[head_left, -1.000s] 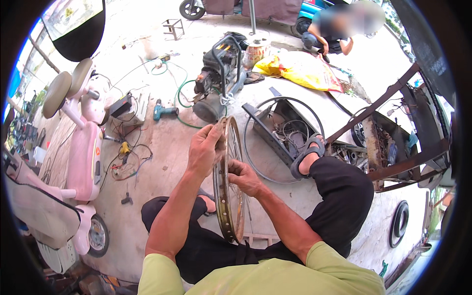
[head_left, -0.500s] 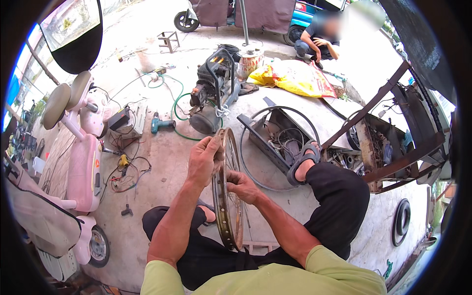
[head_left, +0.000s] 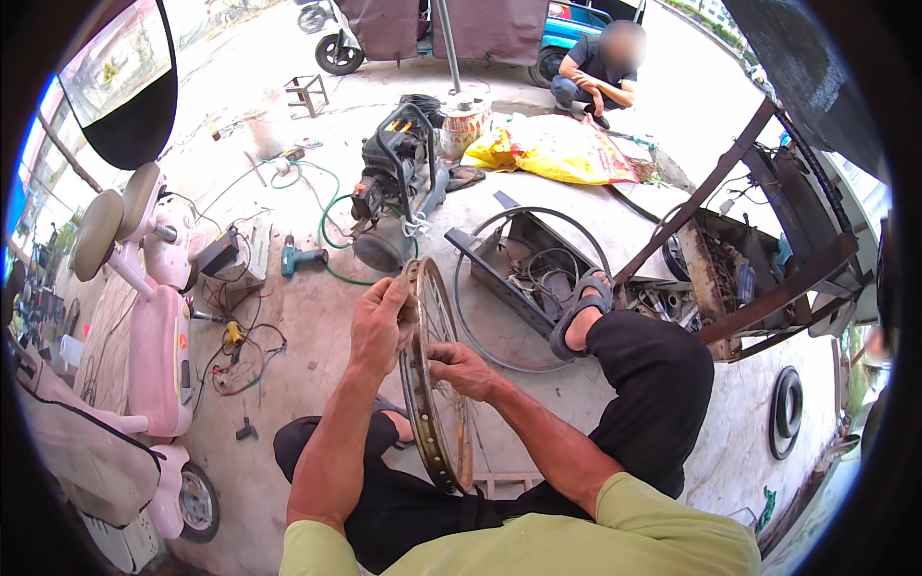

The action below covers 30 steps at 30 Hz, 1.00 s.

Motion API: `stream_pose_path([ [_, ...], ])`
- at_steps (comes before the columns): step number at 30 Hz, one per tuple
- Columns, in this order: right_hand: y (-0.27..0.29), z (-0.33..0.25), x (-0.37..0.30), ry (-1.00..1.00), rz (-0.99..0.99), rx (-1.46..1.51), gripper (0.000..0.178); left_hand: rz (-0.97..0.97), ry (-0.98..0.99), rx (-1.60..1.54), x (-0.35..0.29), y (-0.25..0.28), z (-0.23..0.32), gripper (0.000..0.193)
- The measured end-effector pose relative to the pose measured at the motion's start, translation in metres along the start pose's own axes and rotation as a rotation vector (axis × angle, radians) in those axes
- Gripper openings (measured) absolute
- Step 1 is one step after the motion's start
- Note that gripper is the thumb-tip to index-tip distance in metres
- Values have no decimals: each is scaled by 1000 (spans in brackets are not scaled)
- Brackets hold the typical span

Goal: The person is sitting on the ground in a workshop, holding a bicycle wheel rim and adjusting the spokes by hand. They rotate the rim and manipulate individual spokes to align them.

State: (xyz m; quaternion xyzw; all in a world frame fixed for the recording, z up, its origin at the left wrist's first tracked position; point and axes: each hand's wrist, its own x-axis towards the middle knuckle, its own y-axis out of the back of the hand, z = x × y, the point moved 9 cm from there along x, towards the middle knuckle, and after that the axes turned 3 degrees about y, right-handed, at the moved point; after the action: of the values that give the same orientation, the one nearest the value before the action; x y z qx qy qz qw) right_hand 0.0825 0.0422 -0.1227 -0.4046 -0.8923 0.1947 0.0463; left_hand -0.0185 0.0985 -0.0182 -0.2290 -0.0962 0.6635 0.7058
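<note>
A bare spoked wheel (head_left: 419, 403) with a worn metal rim stands upright between my legs, its holed outer face turned toward my left. My left hand (head_left: 377, 322) is closed round the upper part of the rim, thumb on top. From the right, my right hand (head_left: 466, 371) reaches in among the spokes, with thumb and fingers pinched close against the rim's inner side. Exactly what those fingertips pinch is partly hidden. No tire shows on the rim.
Ahead stand an air compressor (head_left: 392, 182) and a green hose. A tire (head_left: 464, 322) lies round an open metal toolbox (head_left: 523, 264) by my sandalled foot. A drill (head_left: 303, 257), wires and a pink scooter (head_left: 158, 355) are left; a rusty frame (head_left: 783, 288) is right. A person (head_left: 605, 72) squats behind.
The whole scene has shifted a little left in view as my head turned slightly right. Both hands keep their places on the wheel, with only slight movement.
</note>
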Motion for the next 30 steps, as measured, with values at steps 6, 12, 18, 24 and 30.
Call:
stream_pose_path([
  [6,-13,-23,-4,57,37,93,20,5,4,0,-2,1,0,35],
  [12,-6,-13,-3,-8,-34,25,19,-8,2,5,-2,-1,0,35],
  [18,-10,-26,-5,65,27,65,15,-5,1,4,-1,-1,-1,34],
  [24,-1,-10,-3,60,52,49,16,-8,8,-10,-1,1,-3,33],
  [30,-3,-8,0,8,86,-23,19,31,15,-45,-4,2,0,32],
])
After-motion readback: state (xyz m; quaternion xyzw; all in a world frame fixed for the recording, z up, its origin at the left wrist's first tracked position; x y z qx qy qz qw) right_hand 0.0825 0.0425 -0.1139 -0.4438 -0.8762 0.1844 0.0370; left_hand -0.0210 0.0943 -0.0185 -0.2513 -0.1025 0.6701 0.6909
